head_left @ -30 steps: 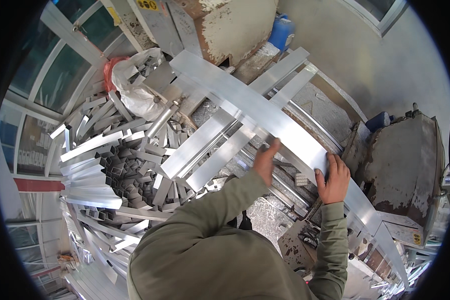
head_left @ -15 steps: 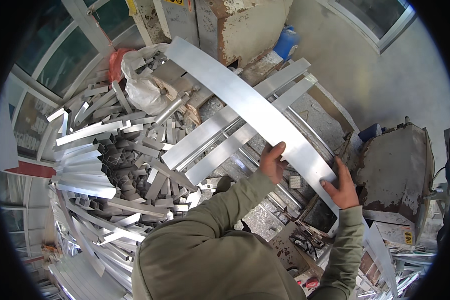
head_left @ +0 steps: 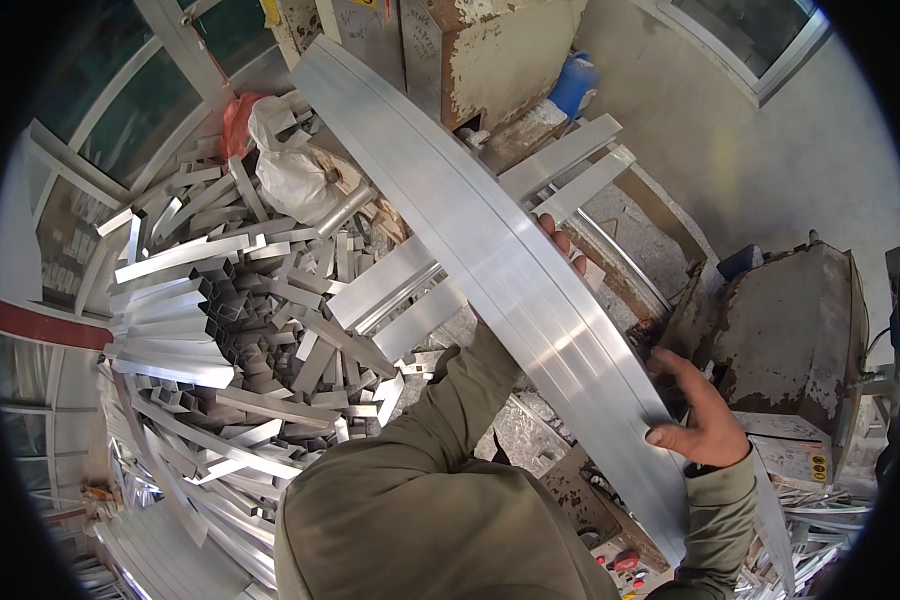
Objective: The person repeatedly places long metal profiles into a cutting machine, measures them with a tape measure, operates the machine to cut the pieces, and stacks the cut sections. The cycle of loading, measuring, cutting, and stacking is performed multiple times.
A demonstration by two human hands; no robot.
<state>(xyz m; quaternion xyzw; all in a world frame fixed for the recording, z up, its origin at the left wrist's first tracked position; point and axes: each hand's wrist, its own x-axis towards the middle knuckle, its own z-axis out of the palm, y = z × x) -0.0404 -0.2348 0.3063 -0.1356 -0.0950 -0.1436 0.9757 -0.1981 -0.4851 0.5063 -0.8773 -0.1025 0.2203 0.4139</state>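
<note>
A long, wide aluminium profile (head_left: 470, 230) with fine lines along its face runs slantwise before me, from the upper left to the lower right. My left hand (head_left: 560, 242) reaches under it, and its fingertips curl over the far edge; the palm and thumb are hidden. My right hand (head_left: 705, 410) holds the profile's right edge near the lower end, thumb against the face and fingers by the rim. Below the profile, two flat silver bars (head_left: 560, 160) lie across a worktop.
Many cut metal offcuts (head_left: 270, 330) are heaped to the left, beside a white sack (head_left: 295, 180) and a red bag (head_left: 238, 125). Worn machine housings stand at the back (head_left: 510, 60) and at the right (head_left: 790, 330). A blue container (head_left: 573, 85) sits near the wall.
The profile has turned over to a lined, wider-looking face and shifted nearer. My left hand has gone from its near edge to underneath. My right hand has moved slightly down and right.
</note>
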